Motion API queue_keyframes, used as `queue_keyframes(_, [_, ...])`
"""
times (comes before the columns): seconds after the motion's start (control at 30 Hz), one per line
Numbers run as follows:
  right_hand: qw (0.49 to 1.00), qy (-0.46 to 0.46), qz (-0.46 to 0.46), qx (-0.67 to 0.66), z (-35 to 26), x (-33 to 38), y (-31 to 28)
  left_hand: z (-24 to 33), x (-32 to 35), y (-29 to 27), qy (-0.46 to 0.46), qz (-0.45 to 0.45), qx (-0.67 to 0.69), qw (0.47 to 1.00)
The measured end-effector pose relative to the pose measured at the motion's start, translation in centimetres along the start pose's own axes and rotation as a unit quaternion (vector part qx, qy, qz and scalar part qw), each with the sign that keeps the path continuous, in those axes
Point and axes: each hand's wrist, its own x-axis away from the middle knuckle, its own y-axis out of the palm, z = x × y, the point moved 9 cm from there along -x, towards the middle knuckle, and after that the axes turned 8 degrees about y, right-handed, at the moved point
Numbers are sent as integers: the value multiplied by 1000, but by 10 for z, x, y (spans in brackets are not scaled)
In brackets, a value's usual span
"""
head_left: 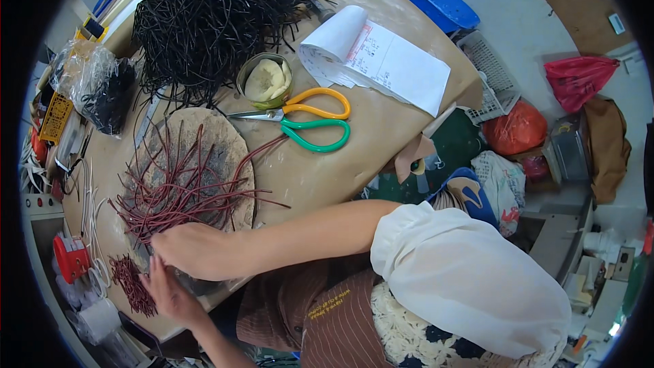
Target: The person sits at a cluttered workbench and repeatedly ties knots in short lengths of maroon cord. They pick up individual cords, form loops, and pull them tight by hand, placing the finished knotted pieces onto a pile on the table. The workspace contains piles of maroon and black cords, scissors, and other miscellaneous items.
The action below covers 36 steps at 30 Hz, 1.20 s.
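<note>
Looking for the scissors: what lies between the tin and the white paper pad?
In the head view, the scissors' yellow and green handles lie between the tin and the paper pad, on the table.

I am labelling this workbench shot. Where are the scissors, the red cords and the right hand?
scissors (310, 120): head view, where the yellow and green handles meet.
red cords (178, 194): head view, middle of the loose bundle on the round pad.
right hand (191, 249): head view, back of the hand.
</note>
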Motion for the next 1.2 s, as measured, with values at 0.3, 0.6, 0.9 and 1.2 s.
queue_keyframes(0.3, [903,0,-319,-288,-68,10,-30,20,-36,-118,59,55,-50,995])
queue_keyframes(0.6, [906,42,-392,-152,-53,31,17,49,-10,-84,33,-95,29,995])
queue_keyframes(0.9, [807,228,-302,-453,-19,36,39,20,59,-25,-370,20,384,846])
queue_keyframes(1.2, [924,167,-275,-207,-15,28,17,42,79,18,-462,39,657,594])
